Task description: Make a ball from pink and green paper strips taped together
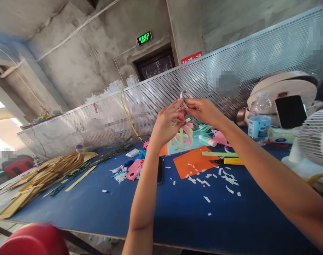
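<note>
Both of my hands are raised above the blue table, close together in front of the perforated metal panel. My right hand [201, 108] pinches a white paper loop [186, 95]. My left hand [168, 122] has its fingertips closed at the loop's lower left side. Below the fingers hangs a bunch of curled pink, green and yellow paper strips [184, 136]; where it joins the loop is hidden by my fingers. An orange sheet [190, 163] lies on the table under my hands, with a light green strip [219, 154] and a yellow cutter [233, 161] at its right.
White paper scraps [229, 177] lie around the orange sheet. Right: water bottle [260, 120], propped phone [291, 111], white fan [313, 138]. Left: pink paper pieces [135, 169] and stacked tan strips [48, 171]. A red stool [34, 241] stands at the lower left.
</note>
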Tool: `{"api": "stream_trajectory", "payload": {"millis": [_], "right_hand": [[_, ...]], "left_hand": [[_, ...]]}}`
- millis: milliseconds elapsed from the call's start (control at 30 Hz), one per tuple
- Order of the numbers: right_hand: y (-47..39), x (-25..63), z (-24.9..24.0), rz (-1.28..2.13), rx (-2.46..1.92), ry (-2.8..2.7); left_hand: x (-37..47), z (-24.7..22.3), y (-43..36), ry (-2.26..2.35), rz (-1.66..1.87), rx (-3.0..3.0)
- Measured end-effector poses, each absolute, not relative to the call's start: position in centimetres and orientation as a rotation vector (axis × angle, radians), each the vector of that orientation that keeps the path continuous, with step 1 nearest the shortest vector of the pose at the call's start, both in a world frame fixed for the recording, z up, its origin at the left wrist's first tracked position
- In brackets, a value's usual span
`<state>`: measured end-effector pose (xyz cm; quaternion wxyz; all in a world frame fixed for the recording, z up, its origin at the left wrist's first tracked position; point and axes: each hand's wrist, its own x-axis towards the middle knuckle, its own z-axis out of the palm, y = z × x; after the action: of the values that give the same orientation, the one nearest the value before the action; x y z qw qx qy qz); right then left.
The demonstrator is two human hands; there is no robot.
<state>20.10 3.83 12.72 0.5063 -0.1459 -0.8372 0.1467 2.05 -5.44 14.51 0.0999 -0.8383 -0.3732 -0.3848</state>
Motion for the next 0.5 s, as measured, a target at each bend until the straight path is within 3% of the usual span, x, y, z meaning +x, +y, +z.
{"api": "stream_trajectory", "payload": {"millis": [500], "right_hand": [[4.27,20.43,12.59,0.274,-0.357,-2.033]], "left_hand": [[2.04,14.73,-5.86,-1.098,-1.337,-2.518]]}}
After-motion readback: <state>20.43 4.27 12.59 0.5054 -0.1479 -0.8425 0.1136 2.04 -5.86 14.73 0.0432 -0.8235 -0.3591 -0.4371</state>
